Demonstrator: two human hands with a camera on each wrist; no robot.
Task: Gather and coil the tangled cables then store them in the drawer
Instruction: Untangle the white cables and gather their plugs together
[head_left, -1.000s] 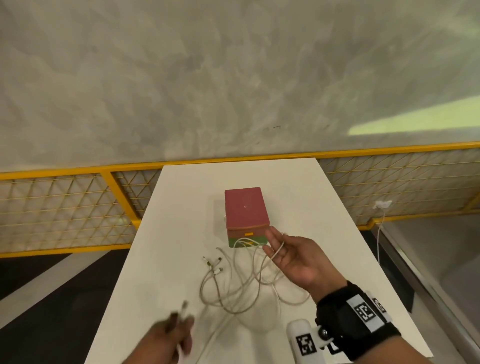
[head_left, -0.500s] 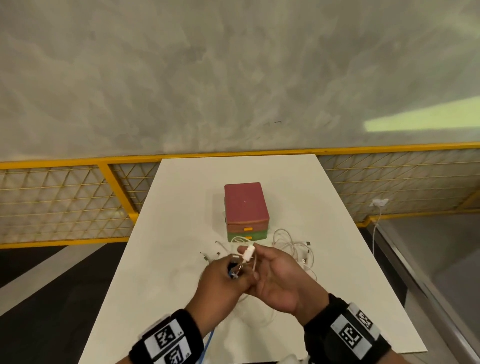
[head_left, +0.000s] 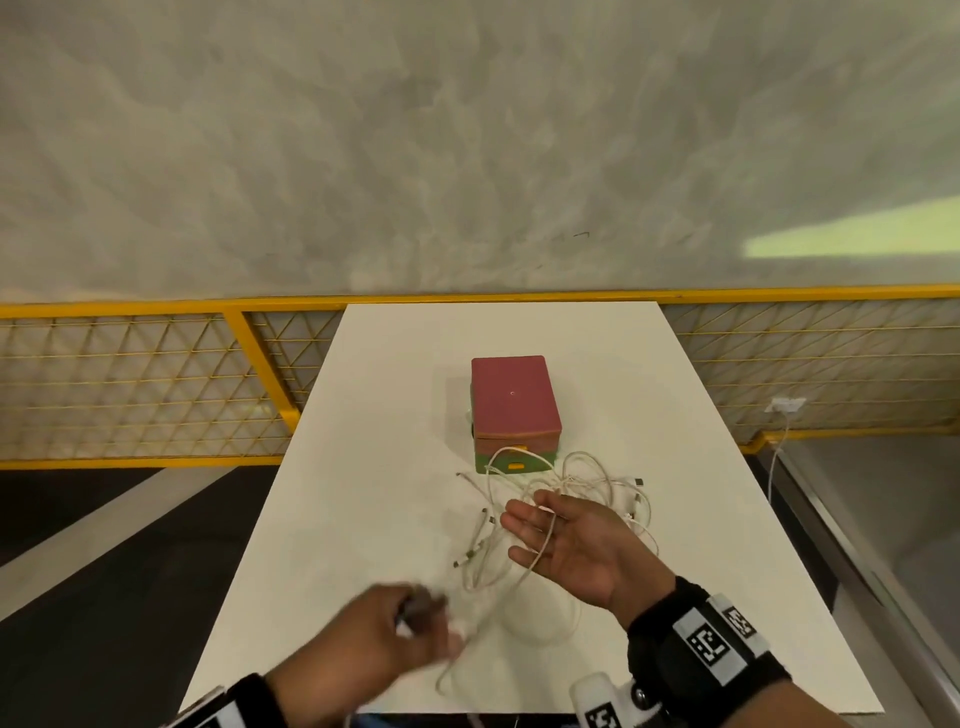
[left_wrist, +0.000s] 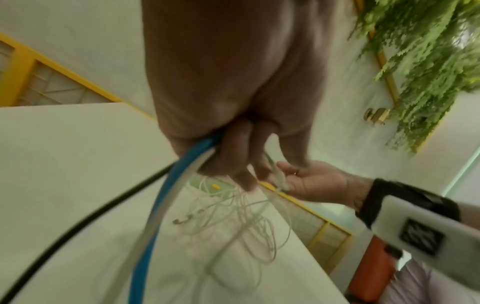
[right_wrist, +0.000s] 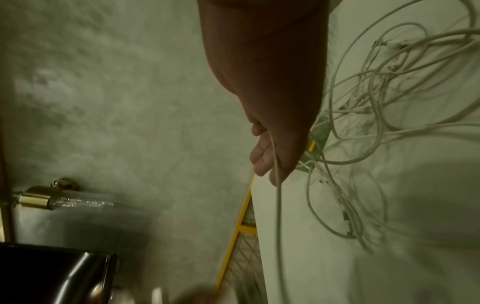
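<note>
A tangle of white cables (head_left: 587, 483) lies on the white table (head_left: 363, 467) just in front of a small drawer box (head_left: 514, 400) with a red top and a green lower drawer (head_left: 491, 461) with an orange handle. My right hand (head_left: 566, 540) is held palm up over the tangle with its fingers straight, and one white strand (right_wrist: 278, 205) is draped across them. My left hand (head_left: 415, 618), blurred, sits nearer the front edge and grips the end of that strand in curled fingers (left_wrist: 241, 170). In the right wrist view the tangle (right_wrist: 384, 98) spreads beside the hand.
A yellow mesh railing (head_left: 156, 306) runs behind and beside the table, with a grey wall beyond. A white plug with a cord (head_left: 784, 405) hangs at the right. Blue, white and black leads (left_wrist: 155, 205) run from my left wrist. The table's near edge is close to both wrists.
Half a second ago both hands met over the tangle. Now my left hand has pulled back toward the front left with a strand, and my right hand has spread flat, palm up.
</note>
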